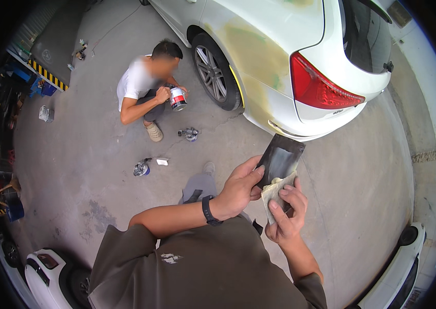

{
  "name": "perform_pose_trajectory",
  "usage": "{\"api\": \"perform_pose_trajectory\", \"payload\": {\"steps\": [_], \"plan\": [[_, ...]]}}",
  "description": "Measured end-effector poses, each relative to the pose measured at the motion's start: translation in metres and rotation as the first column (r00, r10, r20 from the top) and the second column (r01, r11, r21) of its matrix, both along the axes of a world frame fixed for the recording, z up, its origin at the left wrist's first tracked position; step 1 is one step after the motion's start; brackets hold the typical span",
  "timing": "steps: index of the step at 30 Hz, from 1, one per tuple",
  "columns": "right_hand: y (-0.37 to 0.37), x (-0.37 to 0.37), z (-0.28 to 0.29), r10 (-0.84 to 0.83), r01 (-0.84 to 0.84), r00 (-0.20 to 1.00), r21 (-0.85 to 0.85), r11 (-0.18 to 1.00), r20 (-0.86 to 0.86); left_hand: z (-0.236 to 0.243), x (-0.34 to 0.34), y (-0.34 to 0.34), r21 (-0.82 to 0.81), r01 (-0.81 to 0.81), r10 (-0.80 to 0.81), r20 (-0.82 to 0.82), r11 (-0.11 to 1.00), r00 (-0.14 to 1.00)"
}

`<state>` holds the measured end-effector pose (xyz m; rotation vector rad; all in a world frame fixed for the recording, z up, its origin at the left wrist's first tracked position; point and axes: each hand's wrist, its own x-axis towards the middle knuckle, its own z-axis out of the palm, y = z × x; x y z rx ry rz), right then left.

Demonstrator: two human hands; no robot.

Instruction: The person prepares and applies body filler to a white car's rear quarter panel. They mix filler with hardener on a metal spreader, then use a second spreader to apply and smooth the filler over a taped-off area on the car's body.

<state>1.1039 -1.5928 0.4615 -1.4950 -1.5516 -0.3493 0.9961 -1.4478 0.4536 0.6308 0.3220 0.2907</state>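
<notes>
In front of my chest, my left hand (238,188) is closed on a dark flat rectangular plate (282,154) with a greyish, shiny patch across its face. Thumb on top, it grips the near left edge. My right hand (289,216) pinches a pale, crumpled, folded piece of cloth or paper (279,189), whose upper edge lies against the plate's near end. Yellowish residue shows on its folds. Beyond my hands stands a white car (305,121); dull yellow-green patches (251,46) cover its rear side panel.
A co-worker (140,87) squats by the rear wheel (213,72), holding a can (178,99). On the floor lie two spray-gun-like tools with cups, one farther (190,134) and one nearer (141,167), beside a small white piece (162,161). White cars stand behind me on both sides.
</notes>
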Motion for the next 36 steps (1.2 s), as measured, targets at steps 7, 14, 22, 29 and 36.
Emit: {"api": "perform_pose_trajectory", "payload": {"steps": [7,14,22,29,36], "plan": [[0.055,0.072,0.012,-0.06,0.103,0.977,-0.204,0.974,0.204,-0.001,0.03,0.084,-0.16,0.052,-0.04,0.077,0.986,0.996],[0.115,0.135,0.039,-0.308,0.284,0.951,-0.464,0.839,0.024,-0.003,0.07,0.189,0.194,0.065,-0.085,0.096,0.979,0.992],[0.191,0.144,0.014,-0.557,-0.142,0.384,-0.644,0.752,-0.736,0.007,0.111,0.222,0.678,0.092,-0.055,-0.077,0.729,0.996],[0.193,0.191,0.031,-0.171,-0.337,0.262,-0.256,0.906,-0.95,-0.001,0.145,0.228,0.555,-0.183,0.323,-0.165,0.811,0.932],[0.224,0.272,0.054,0.331,-0.3,0.928,-0.185,0.936,0.168,0.027,0.192,0.196,-0.033,-0.29,0.291,0.043,0.957,0.956]]}}
